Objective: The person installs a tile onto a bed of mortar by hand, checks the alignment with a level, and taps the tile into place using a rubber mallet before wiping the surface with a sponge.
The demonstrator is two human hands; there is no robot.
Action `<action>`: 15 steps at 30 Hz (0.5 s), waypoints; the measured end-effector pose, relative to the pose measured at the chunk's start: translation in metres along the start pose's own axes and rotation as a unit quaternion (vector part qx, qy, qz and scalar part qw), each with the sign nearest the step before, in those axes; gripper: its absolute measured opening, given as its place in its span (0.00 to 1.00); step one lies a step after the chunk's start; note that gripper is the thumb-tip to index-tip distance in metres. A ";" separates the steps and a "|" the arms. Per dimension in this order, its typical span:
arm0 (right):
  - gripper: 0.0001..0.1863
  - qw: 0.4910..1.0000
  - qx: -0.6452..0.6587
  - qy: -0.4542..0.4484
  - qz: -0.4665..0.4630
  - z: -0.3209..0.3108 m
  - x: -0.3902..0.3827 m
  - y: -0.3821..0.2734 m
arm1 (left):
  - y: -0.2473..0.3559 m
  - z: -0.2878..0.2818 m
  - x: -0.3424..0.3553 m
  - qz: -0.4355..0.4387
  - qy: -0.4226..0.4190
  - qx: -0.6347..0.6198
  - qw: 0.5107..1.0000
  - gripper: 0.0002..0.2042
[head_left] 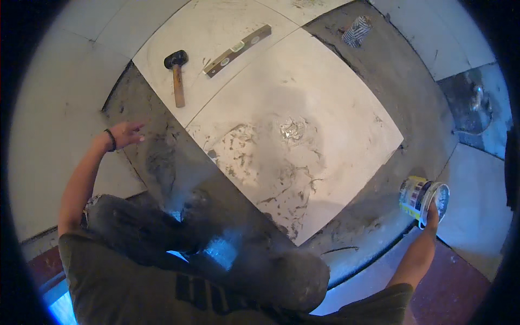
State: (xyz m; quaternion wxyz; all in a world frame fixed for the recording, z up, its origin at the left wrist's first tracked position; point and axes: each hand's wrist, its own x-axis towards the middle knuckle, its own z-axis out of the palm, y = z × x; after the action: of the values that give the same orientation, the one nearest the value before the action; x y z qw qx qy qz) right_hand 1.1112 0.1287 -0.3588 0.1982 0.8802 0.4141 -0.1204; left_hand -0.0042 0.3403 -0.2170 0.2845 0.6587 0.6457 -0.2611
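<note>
My left hand (128,134) is stretched out with its fingers apart, over the grey mortar strip at the left; it holds nothing. At the far right, my right hand (433,213) grips the rim of a plastic bucket (413,196). The bucket is tilted, with its mouth turned to the right, and has a printed yellow and dark label. Between my hands lies a large cream floor tile (336,108), smeared with grey mortar and wet in the middle.
A rubber mallet (177,81) with a wooden handle and a spirit level (238,50) lie on the tile beyond. A striped, crumpled-looking object (357,31) sits on the mortar bed (411,92) at the far right. Other laid tiles (59,119) surround this area.
</note>
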 end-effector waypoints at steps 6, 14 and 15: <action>0.19 0.996 -0.072 0.049 0.000 0.012 0.010 -0.011 | -0.035 0.006 0.004 -0.003 -0.004 0.044 0.999 0.35; 0.19 0.982 -0.142 0.122 -0.007 0.040 0.041 0.007 | 0.008 -0.008 0.015 0.017 0.005 -0.033 0.999 0.36; 0.20 0.977 -0.156 0.144 -0.009 0.031 0.039 0.007 | 0.013 -0.009 0.014 0.000 -0.006 -0.028 1.000 0.36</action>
State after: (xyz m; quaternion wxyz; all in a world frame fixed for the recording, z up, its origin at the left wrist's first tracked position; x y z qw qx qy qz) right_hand 1.1391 0.1369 -0.3997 0.2703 0.8428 0.4600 0.0714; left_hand 0.0088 0.3570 -0.2201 0.3061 0.6491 0.6512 -0.2468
